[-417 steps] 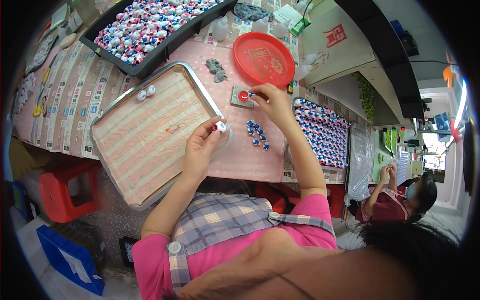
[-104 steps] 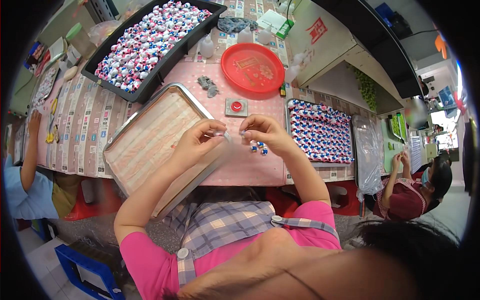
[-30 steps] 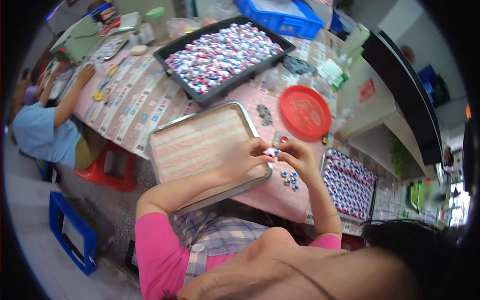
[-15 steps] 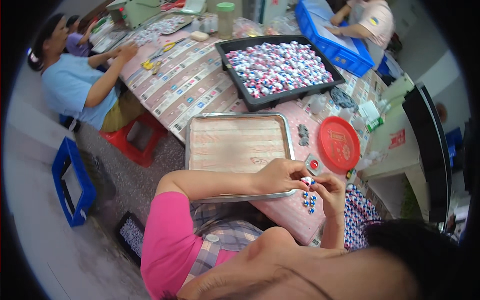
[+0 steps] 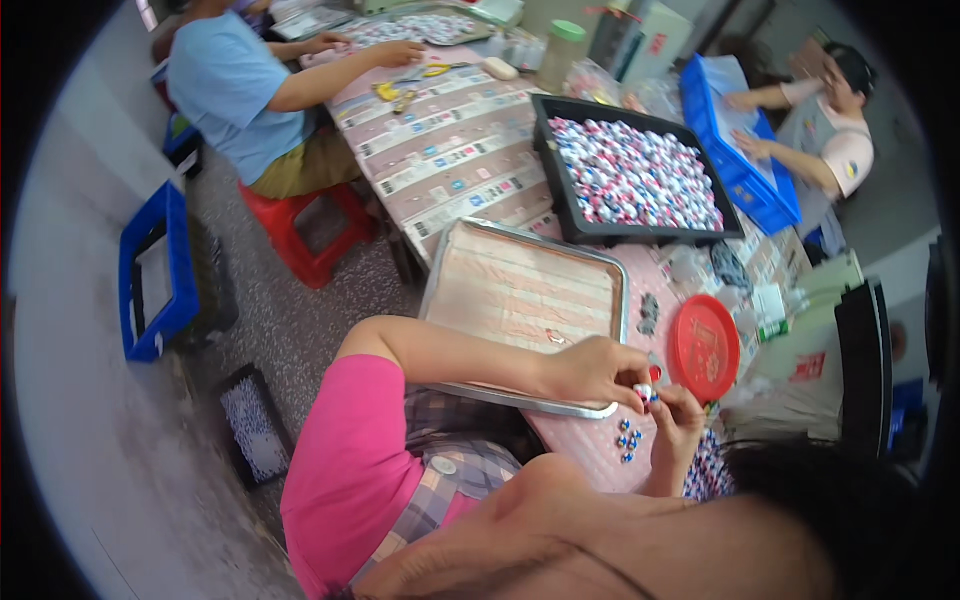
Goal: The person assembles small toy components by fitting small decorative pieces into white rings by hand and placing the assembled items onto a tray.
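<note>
At the tray's near right corner, my left hand [image 5: 608,370] pinches a small white, pink and blue ball [image 5: 643,392] between thumb and fingers. From the other side my right hand [image 5: 680,415] closes its fingertips on the same ball, whose details are too small to make out. Just below the hands, several small shiny blue-and-white balls [image 5: 628,440] lie on the pink table covering [image 5: 570,435]. My left forearm crosses the near end of a shallow metal tray [image 5: 480,290]. Part of a small red round thing [image 5: 655,373] shows behind my left fingers.
A black bin [image 5: 600,232] full of similar balls stands beyond the tray. To the right are a red round plate [image 5: 703,347] and a pile of balls [image 5: 708,472]. A co-worker in blue [image 5: 225,75] sits far left; another reaches into a blue crate [image 5: 735,170].
The view has swung left, so the table and hands appear farther right and lower. Both hands still hold the ball together. The co-worker at the blue crate has shifted position.
</note>
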Motion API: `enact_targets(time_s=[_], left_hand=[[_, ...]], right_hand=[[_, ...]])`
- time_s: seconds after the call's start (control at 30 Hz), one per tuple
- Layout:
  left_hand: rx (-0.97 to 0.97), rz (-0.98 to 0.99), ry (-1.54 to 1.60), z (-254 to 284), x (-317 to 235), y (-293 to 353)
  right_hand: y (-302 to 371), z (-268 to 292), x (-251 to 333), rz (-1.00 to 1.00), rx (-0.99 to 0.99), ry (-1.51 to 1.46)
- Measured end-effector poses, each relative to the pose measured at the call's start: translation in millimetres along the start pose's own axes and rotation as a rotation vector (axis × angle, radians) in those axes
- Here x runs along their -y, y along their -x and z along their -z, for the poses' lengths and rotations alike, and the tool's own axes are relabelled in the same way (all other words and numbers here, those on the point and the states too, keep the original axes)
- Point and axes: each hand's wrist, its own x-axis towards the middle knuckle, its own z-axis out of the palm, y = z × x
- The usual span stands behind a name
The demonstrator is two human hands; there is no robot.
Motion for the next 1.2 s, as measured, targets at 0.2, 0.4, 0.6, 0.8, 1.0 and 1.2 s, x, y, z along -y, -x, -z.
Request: enact_targets(time_s=[0.2, 0.4, 0.6, 0.8, 1.0, 1.2], left_hand=[[0.011, -0.068, -0.218, 8, 12, -12], [-0.006, -0.363, -0.476, -6, 30, -16], [0.072, -0.242, -0.604, -14, 42, -14], [0.099, -0.001, -0.611, 13, 47, -20], [0.002, 0.170, -0.554, 49, 63, -8], [-0.070, 0.241, -0.525, 54, 67, 0]], right_hand=[[-1, -11, -13, -0.012, -0.121, -0.070], [24, -17, -28, -0.137, -0.219, -0.212], [33, -4, -38, -0.173, -0.227, -0.136], [82, 121, -38, 0.058, -0.836, 0.253], [177, 244, -26, -0.300, -1.212, 1.087], [183, 278, -51, -0.292, -1.003, 1.357]])
